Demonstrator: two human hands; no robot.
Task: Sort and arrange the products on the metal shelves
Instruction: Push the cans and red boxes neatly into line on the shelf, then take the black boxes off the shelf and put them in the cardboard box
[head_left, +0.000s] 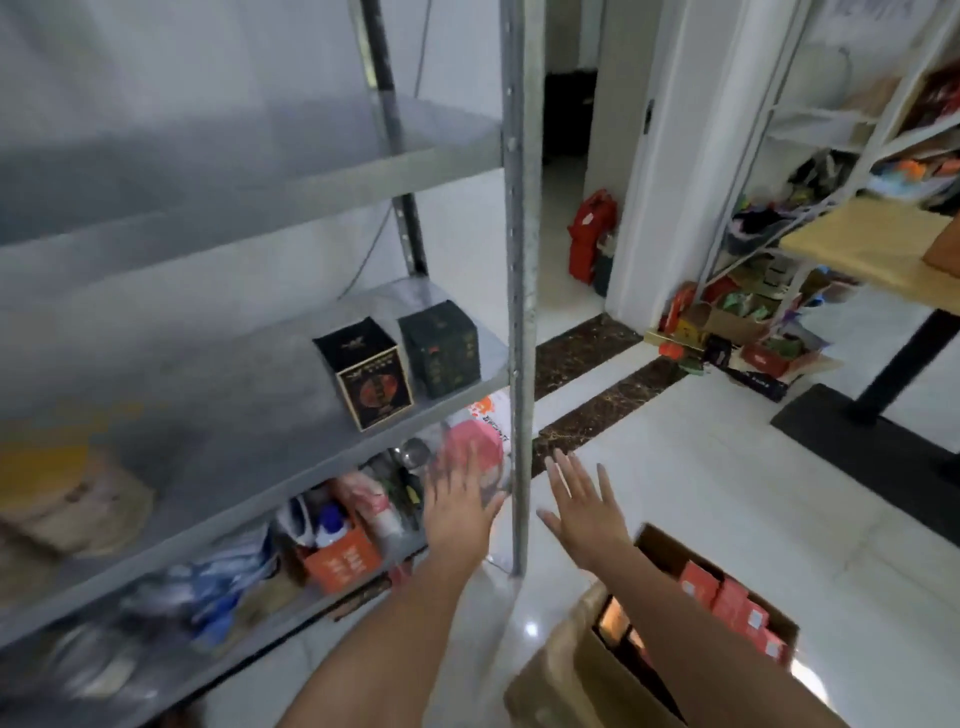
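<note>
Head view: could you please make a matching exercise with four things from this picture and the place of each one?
Things
1. black box with red label
2. dark green box
3. open cardboard carton
4. orange box

Places
A. on the floor, bottom right of the picture
B. middle shelf, next to the front post
C. lower shelf
D. middle shelf, left of the other dark box

Pairs: 1-D, 2-B, 3-A, 4-C
</note>
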